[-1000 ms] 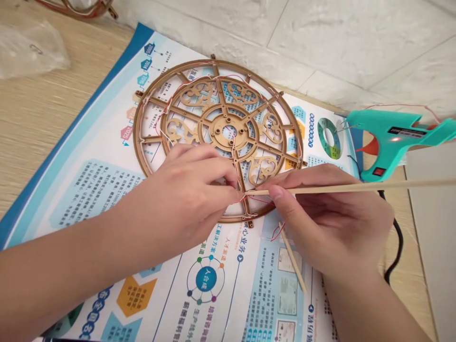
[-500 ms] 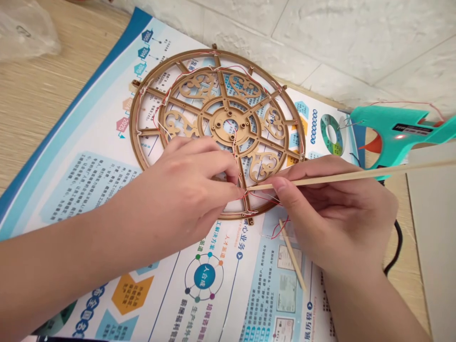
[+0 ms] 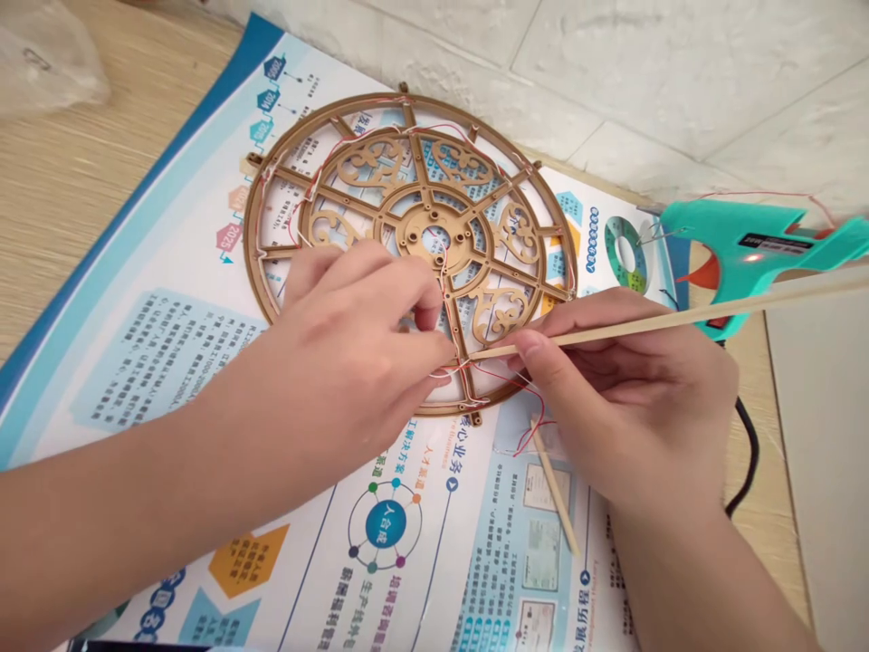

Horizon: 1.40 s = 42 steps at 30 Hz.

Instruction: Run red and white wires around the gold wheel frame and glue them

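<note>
A round laser-cut wooden frame [image 3: 245, 213] with spokes and scrollwork lies flat on a printed poster, with thin red and white wires [image 3: 506, 378] threaded along its rim and spokes. My left hand [image 3: 359, 335] rests over its lower part, fingers pinching wire where a spoke meets the inner ring. My right hand [image 3: 625, 398] grips a long bamboo stick [image 3: 652, 324], whose tip reaches my left fingertips. Below my right palm, a shorter wooden stick [image 3: 553, 489] lies on the poster beside loose red wire.
A teal hot glue gun [image 3: 747, 240] lies at the right, its black cable [image 3: 747, 453] running down behind my right hand. The poster [image 3: 169, 362] covers a light wood surface [image 3: 88, 226]. A white brick-textured wall [image 3: 679, 81] stands behind, and a plastic bag [image 3: 41, 63] lies at top left.
My left hand has shifted up over the frame, with its fingers more spread. The bamboo stick now tilts up further toward the right, and the whole view has drifted slightly.
</note>
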Tool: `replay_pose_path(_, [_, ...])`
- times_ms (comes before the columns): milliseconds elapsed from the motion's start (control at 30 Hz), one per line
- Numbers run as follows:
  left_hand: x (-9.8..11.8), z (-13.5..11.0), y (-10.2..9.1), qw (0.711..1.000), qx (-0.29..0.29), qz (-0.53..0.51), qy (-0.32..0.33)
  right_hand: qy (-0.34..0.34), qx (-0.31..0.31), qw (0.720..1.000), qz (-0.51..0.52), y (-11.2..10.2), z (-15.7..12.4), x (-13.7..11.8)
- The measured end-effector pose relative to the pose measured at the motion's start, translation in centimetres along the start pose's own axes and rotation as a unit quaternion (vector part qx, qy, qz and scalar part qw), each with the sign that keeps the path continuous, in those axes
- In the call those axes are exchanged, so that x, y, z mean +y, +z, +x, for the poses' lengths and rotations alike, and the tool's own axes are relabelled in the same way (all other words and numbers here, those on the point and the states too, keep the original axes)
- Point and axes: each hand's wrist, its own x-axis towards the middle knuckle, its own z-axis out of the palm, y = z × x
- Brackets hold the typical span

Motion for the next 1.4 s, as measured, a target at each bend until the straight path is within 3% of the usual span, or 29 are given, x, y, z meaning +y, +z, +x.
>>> replay_pose_path(467, [0.6,0.1,1.1,1.000,-0.026,0.001,0.014,-0.022,0.002,1.000,0.001,-0.2,-0.3,0.0])
replay_pose_path(600, [0.6,0.0,1.3,1.000,0.001,0.005,0.027,-0.021,0.004,1.000,0.013,-0.1,-0.1,0.0])
replay_pose_path(1400, [0.1,0.1,0.9,0.998,-0.019,-0.054,0.020,-0.047,0.017,0.996,0.072,0.0,0.1,0.8])
